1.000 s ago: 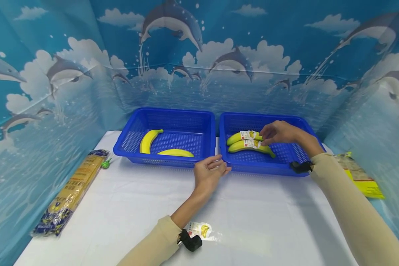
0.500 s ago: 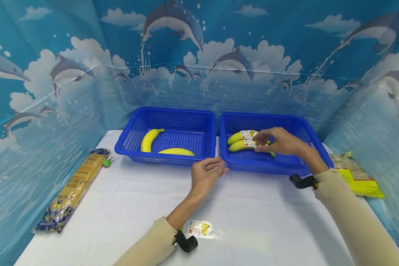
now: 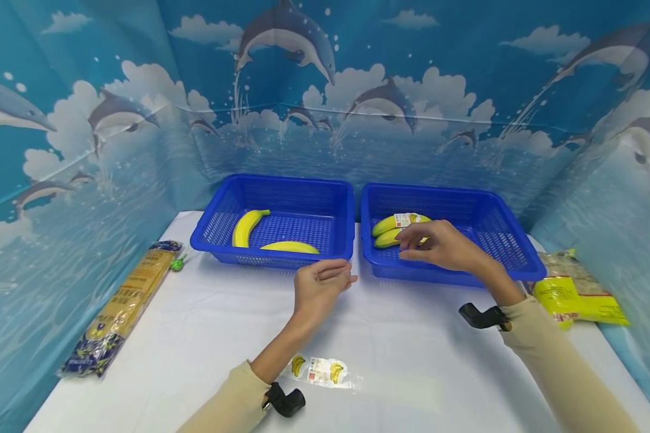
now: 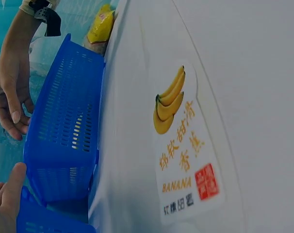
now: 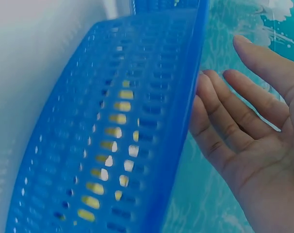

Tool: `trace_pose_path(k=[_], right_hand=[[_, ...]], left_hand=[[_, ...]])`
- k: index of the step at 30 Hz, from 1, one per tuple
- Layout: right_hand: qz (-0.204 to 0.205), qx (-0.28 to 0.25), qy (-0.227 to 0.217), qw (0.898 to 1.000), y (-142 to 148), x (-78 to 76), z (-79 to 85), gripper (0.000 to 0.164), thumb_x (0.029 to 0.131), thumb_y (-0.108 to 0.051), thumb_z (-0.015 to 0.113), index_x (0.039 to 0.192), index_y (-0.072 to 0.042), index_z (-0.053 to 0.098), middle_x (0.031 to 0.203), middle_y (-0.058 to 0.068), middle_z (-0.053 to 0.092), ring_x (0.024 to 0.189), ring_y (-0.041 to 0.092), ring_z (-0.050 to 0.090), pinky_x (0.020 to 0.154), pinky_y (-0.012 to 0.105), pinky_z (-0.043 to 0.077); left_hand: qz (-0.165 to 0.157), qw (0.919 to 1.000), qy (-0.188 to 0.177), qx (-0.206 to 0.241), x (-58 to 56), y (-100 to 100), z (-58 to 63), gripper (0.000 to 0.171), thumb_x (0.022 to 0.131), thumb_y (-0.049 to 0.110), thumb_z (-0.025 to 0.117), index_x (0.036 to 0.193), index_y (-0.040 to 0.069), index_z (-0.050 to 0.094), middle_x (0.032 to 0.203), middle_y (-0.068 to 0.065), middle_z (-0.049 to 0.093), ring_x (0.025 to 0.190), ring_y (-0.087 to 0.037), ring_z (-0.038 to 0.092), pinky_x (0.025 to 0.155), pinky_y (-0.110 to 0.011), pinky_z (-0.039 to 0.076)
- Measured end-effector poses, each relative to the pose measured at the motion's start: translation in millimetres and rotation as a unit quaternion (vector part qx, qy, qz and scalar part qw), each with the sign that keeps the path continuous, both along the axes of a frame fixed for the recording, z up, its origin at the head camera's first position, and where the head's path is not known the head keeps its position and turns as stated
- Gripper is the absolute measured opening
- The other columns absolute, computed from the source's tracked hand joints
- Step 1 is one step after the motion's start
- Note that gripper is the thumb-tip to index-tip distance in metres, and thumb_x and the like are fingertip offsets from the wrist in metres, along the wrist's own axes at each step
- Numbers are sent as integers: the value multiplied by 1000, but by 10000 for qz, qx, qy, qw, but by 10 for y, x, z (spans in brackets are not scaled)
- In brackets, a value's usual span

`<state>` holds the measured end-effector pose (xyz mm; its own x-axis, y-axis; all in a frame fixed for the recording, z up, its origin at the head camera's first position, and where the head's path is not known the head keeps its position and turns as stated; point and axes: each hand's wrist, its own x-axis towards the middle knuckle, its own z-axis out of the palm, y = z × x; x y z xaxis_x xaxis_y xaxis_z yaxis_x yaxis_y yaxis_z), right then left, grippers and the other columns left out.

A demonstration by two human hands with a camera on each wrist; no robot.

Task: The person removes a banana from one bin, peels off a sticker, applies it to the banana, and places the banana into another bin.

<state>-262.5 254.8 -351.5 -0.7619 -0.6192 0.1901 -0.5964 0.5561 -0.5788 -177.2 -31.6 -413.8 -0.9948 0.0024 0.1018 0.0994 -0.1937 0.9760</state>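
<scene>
- Clear film strip [image 4: 212,116] on the white table [image 4: 268,121], left wrist view: orange characters 绵软甜滑 and 香蕉, then "BANANA" in orange capitals, beside a printed bunch of bananas.
- Same strip: red square stamp [image 4: 206,181] with pale characters, can't make them out; small dark line near it, also not legible.
- White label [image 3: 406,220] on the rear banana, right basket [image 3: 439,275]: red mark plus print, too small.
- Long pasta bag [image 3: 130,294], left: blurred lettering at the blue end, looks like "SPAGHETTI".
- Yellow bag [image 3: 579,297], right: red characters, unreadable.

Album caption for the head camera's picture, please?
Two blue baskets, two bananas in each, a left hand and a right hand nearby, before a dolphin-print backdrop.
</scene>
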Motion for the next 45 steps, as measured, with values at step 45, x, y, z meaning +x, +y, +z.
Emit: trace_pose_path(k=[45], right_hand=[[302, -441, 701, 9961, -872, 119, -287, 36, 86, -4, 92, 120, -3, 79, 94, 7, 72, 82, 22, 64, 70, 38, 57]], left_hand=[[1530, 9801, 1176, -470, -294, -1320, 251, 23, 101, -3, 72, 123, -11, 73, 121, -31, 75, 99, -26, 81, 88, -31, 65]])
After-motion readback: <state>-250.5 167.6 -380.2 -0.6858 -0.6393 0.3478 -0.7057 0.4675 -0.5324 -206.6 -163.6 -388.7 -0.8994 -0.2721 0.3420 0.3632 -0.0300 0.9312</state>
